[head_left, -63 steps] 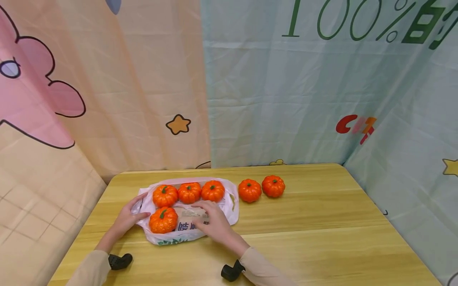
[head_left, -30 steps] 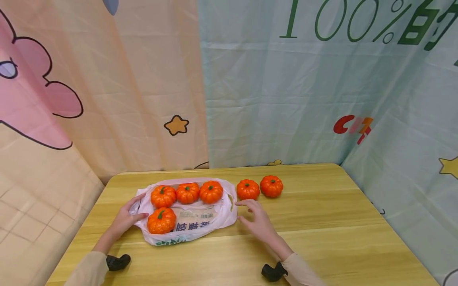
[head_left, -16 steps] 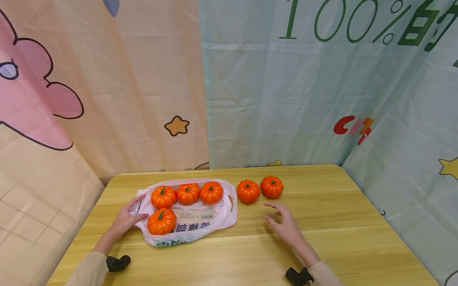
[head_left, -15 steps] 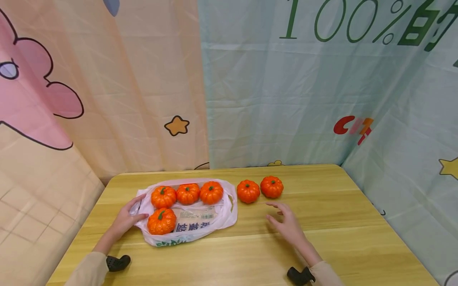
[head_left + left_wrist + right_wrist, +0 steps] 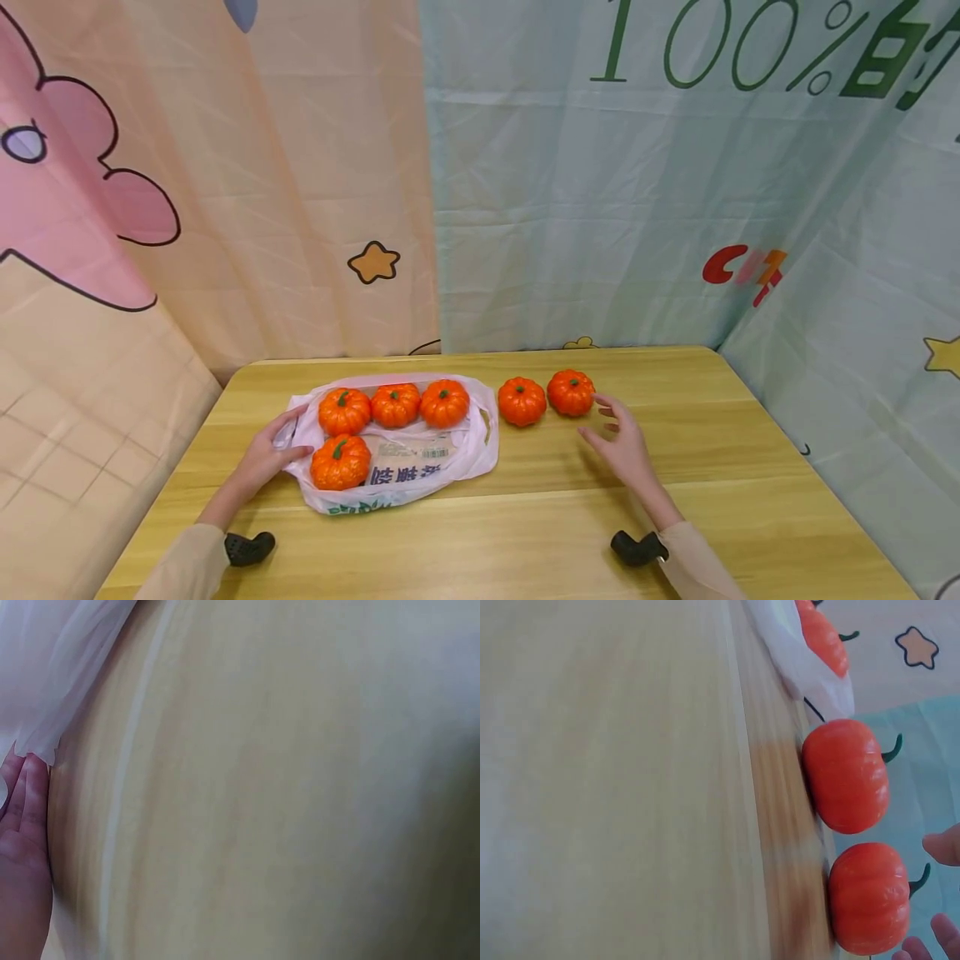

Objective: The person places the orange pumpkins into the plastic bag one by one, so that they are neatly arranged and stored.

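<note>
Six pumpkins (image 5: 343, 411) were counted: four sat in one bag (image 5: 468, 467), two on the table (image 5: 750, 500) to its right. The right hand (image 5: 626, 443), fingers parted and holding nothing, was just beside the rightmost pumpkin (image 5: 571, 392); the left hand (image 5: 264, 457) touched the bag's left end, but whether it pinched the bag could not be told.

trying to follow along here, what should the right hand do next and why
I'd probably curl the right hand round the rightmost pumpkin: its fingers are beside that pumpkin, holding nothing, and the white bag shows room at its near right.
</note>
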Demonstrator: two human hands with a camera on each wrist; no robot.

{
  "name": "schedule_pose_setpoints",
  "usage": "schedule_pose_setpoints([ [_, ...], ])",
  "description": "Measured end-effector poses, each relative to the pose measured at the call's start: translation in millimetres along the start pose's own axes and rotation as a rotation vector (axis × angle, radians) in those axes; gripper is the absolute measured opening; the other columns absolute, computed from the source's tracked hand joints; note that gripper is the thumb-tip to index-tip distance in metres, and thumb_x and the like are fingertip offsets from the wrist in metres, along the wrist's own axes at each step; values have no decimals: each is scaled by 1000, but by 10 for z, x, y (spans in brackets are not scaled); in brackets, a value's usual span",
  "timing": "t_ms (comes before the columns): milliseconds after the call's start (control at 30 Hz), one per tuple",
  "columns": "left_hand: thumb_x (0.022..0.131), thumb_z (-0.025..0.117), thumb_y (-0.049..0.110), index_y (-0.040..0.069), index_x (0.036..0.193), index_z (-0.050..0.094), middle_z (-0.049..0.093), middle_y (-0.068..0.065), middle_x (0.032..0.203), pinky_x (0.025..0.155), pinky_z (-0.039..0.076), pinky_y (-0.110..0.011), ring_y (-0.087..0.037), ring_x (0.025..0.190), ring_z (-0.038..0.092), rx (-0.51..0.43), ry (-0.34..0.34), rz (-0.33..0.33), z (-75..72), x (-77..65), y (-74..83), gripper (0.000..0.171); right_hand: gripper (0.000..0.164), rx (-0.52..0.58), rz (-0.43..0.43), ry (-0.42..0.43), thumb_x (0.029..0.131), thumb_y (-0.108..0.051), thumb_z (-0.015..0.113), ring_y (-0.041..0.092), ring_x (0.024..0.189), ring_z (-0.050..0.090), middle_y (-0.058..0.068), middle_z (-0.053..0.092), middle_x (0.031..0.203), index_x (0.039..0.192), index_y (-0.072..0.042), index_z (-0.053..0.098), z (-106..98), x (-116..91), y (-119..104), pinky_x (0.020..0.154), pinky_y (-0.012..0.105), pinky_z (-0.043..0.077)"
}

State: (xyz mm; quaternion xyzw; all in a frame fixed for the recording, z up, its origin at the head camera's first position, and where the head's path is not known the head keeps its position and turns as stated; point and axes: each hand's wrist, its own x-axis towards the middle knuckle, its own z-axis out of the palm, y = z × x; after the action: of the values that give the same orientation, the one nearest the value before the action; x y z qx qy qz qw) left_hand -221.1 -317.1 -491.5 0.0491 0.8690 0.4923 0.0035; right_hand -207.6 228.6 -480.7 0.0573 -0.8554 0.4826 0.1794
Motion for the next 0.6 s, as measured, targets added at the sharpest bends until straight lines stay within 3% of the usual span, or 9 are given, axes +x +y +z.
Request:
schedule_pose_setpoints([
  [233,85,68,11,-3,145,33,20,-33,153,110,11,-72,-51,139,15,-11,-9,0,-5,5,10,71,64,9,36,35,78,-6,77,41,119,48,23,49,135,134,1,47,70,150,41,95,56,46],
  [600,85,67,6,-3,145,32,21,-34,152,110,14,-71,-51,139,16,-2,-14,-4,-1,-2,9,70,73,20,113,2,76,-10,80,38,119,45,20,44,140,138,-2,43,114,382,137,101,52,44],
])
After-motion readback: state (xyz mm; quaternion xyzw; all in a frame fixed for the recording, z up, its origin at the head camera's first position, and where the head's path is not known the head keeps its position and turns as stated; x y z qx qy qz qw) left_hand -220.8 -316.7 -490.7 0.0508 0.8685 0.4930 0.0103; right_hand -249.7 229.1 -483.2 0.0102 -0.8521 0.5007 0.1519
